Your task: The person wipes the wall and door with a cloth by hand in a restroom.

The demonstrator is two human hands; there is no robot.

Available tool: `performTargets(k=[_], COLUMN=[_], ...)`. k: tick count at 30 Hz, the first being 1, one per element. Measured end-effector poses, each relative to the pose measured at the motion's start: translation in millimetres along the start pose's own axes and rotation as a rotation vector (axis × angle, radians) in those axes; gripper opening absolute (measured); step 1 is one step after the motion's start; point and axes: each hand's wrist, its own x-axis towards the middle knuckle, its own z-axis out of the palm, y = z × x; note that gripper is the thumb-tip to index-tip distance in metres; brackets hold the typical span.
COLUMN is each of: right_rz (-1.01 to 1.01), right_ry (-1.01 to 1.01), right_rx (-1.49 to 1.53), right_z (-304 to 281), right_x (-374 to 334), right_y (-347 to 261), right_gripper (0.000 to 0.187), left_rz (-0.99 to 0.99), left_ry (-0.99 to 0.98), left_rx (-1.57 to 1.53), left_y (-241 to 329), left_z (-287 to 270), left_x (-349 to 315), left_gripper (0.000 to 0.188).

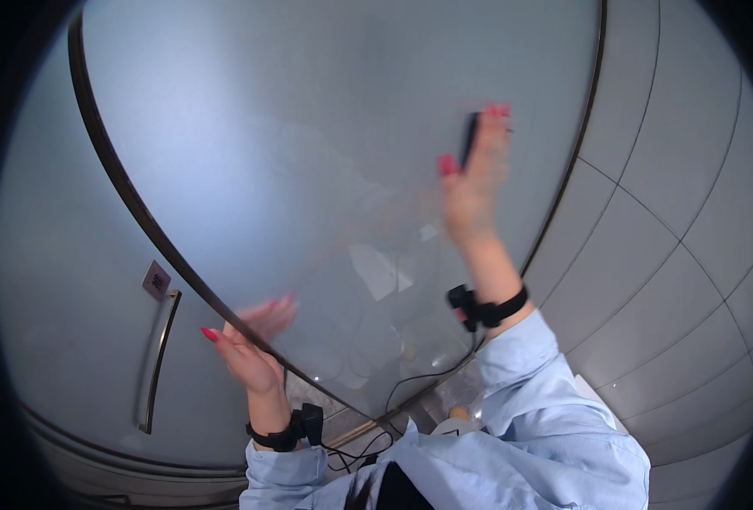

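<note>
Grey tiled wall (682, 170) on the right, and a big frosted glass panel (359, 93) filling the middle, with a dark frame edge (151, 221) curving down its left side. Right hand (478, 191) is up at the panel's right part, thumb apart from the extended fingers, holding a slim dark object (471, 140) (too blurred to say what). Left hand (253, 361) straddles the frame edge lower down, thumb one side, fingers the other; can't tell if it's gripping. Left of that: a brass-coloured pull handle (162, 357) under a small square sign (156, 280).
</note>
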Motion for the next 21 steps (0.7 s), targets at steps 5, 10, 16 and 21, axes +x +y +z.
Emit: performTargets(k=[5,10,16,21], right_rz=[0.204,0.357,0.198,0.052], right_ry=[0.072,0.084,0.122,-0.073], right_rx=[0.163,0.124,0.125,0.056], right_z=[-36.7,-35.8,17.1,34.7], right_x=[29.8,28.9,-12.2,-44.0], right_y=[104.3,104.8,-26.7,-149.0], right_gripper=[0.065,0.064,0.076,0.087], left_rz=[0.013,0.033,0.028,0.012], left_ry=[0.079,0.095,0.054,0.042], left_rx=[0.058,0.051,0.049,0.054], left_y=[6.2,-1.2,-2.2,-0.3], left_z=[10.2,16.7,5.0,6.8], left_x=[5.9,7.4,6.9,6.4], left_gripper=[0.073,0.070,0.071,0.071])
